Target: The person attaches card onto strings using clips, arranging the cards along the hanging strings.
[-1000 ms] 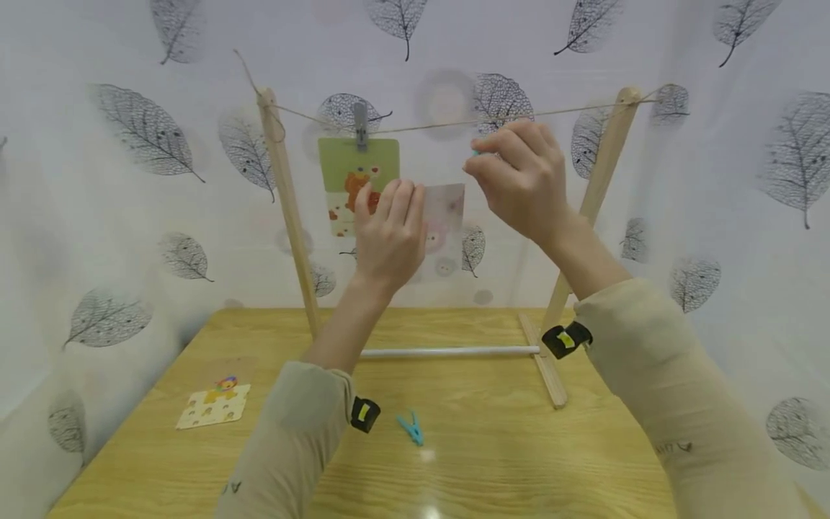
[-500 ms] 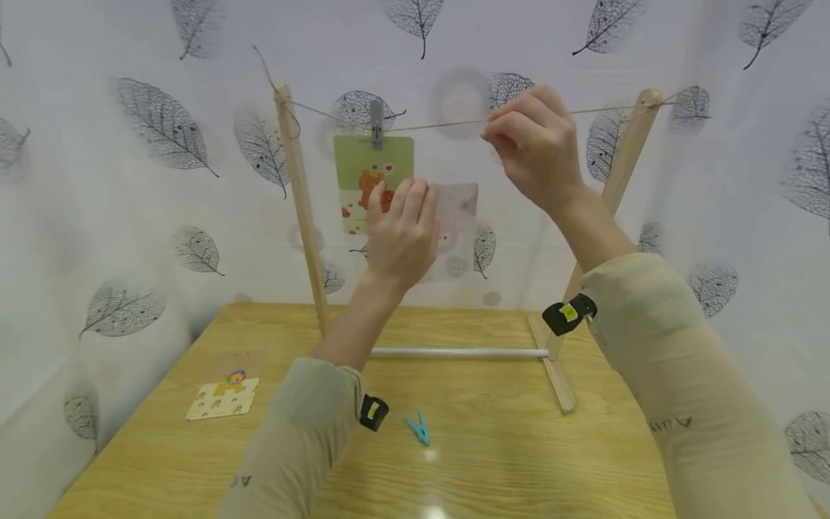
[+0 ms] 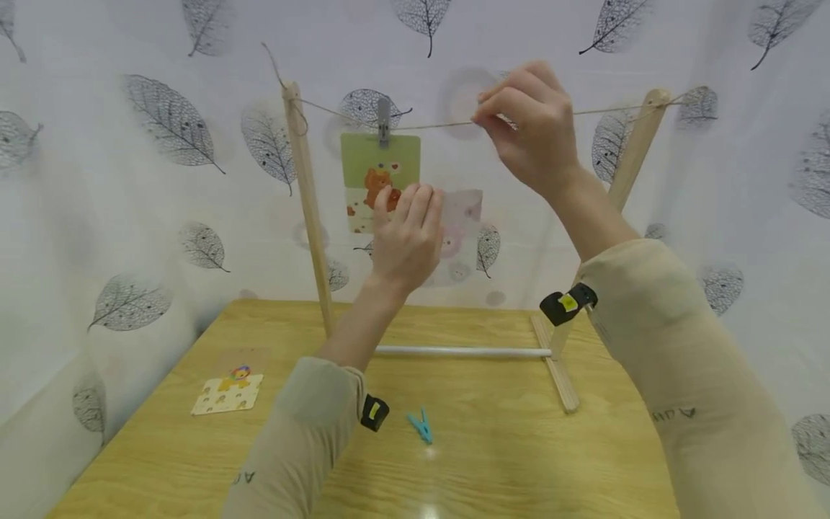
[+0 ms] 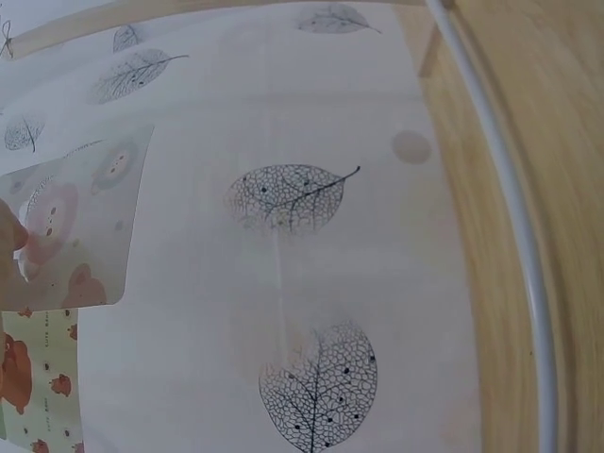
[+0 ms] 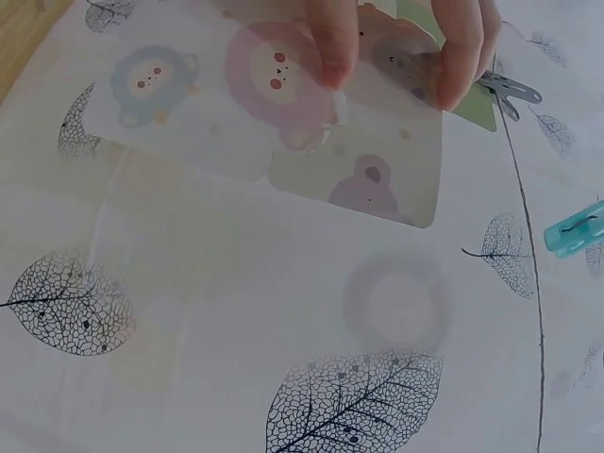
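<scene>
In the head view my left hand [image 3: 407,238] pinches a translucent card [image 3: 462,231] below the string [image 3: 434,126]. Cartoon animals show on that card [image 5: 377,179] in the right wrist view, where the thumb and fingers of the left hand hold it near its upper part. Up at the string, my right hand [image 3: 532,126] pinches a teal clothespin [image 5: 574,229], whose end shows beside the string in the right wrist view; the fingers hide it in the head view. A green bear card [image 3: 382,162] hangs from the string by a grey clip [image 3: 384,122], partly behind the left hand.
Two wooden posts [image 3: 306,194] carry the string, with a white rod [image 3: 463,352] low between them. On the wooden table [image 3: 506,447] lie another blue clothespin [image 3: 421,427] and a lion card [image 3: 228,393] at the left. A leaf-patterned curtain [image 3: 551,36] hangs behind.
My right hand has risen and shifted slightly left relative to the string, so its fingertips now meet it. The left hand holds the translucent card at about the same place. The head view has shifted.
</scene>
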Available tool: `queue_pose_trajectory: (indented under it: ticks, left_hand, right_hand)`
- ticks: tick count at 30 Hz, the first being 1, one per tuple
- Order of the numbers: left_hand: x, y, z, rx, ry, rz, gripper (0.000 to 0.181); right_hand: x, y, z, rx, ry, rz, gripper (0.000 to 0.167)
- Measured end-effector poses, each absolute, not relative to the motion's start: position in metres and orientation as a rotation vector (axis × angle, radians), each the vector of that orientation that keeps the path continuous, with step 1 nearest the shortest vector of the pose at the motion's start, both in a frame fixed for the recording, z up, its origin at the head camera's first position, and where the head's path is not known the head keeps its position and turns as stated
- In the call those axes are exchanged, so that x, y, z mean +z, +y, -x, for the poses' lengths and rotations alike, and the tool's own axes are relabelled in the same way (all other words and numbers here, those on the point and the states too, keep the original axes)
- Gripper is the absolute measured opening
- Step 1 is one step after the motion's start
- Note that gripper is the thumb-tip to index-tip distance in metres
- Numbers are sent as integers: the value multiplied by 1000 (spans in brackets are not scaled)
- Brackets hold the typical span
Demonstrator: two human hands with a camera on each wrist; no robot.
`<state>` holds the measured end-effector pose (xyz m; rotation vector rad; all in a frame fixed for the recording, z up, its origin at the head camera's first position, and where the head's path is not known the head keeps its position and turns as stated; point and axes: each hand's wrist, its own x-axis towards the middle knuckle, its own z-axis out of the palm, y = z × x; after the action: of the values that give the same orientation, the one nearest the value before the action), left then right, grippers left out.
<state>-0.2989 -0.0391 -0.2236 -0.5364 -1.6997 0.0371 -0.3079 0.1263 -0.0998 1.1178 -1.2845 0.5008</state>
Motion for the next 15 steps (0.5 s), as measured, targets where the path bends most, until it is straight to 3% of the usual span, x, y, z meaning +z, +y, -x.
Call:
queue_pose_trajectory:
  ticks: [15]
  left_hand:
    - [-211, -30, 307, -21, -1684, 464, 31]
  right_hand:
    - [-100, 128, 319, 484, -1419, -1125, 10]
